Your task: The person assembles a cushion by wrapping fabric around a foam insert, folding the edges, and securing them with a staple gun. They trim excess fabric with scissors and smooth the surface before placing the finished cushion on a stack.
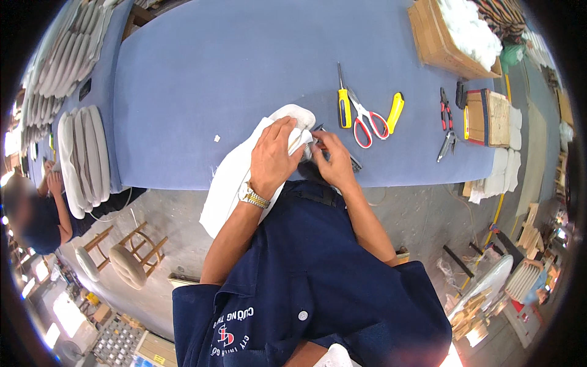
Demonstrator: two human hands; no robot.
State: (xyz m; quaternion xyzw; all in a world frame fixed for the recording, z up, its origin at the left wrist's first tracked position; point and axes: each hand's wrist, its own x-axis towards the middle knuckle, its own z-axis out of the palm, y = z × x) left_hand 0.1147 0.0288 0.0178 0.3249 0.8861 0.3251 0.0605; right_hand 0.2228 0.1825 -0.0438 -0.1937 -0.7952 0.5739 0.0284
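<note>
Head view: my left hand (274, 156) is clamped on the loose white cloth (227, 192), which overhangs the near edge of the blue fabric-covered table (202, 92). My right hand (335, 162) bends in at the cloth's folded end; whether its fingers pinch, I cannot tell. Red-and-white-handled metal scissors (361, 112) lie ahead-right.

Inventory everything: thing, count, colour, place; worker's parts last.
Table: one, blue, top
Cloth: one, white, centre
Scissors: one, red-white, right of hands
Screwdriver: one, yellow, beside scissors
Cutter: one, yellow, beside scissors
Pliers: one, red-black, farther right
Hand tool: one, grey, below pliers
Boxes: two, brown, right
Stuffing: uncounted, white, in box
Pads: many, grey, left
Stools: two, pale, lower left
Colleague: one, dark-clothed, left
Clutter: uncounted, mixed, edges
Shirt: one, navy, bottom
Watch: one, gold, left wrist
Left hand: one, bare, on cloth
Right hand: one, bare, beside left
</note>
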